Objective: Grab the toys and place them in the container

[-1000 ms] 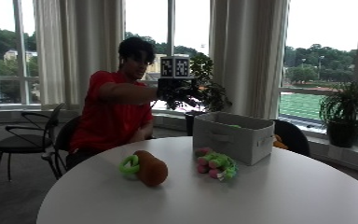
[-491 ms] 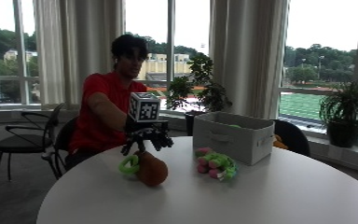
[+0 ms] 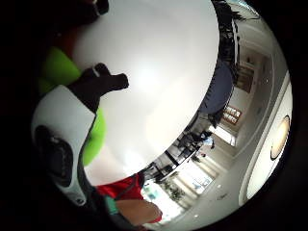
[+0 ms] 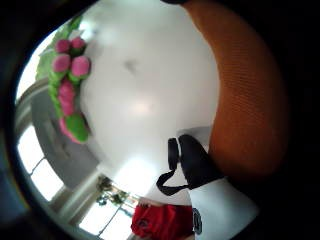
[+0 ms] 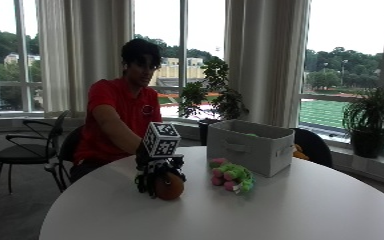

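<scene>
An orange plush toy (image 5: 170,188) with a green part lies on the round white table (image 5: 278,215), near the person's side. My gloved right hand (image 5: 153,172) sits on top of it, fingers curled down round its left side. The orange body (image 4: 250,100) fills one side of the thumb side palm view, with my thumb (image 4: 195,162) against it. The toy's green part (image 3: 60,70) shows behind a gloved finger (image 3: 103,84). A green and pink plush toy (image 5: 230,178) (image 4: 67,85) lies to the right, in front of the grey fabric container (image 5: 250,146).
The container stands open at the back of the table, a little right of the middle. A chair (image 5: 29,150) stands to the left of the person, and potted plants (image 5: 372,122) line the windows behind.
My hand has come down from chest height onto the orange toy, and its fingers now wrap it. Neither toy has moved.
</scene>
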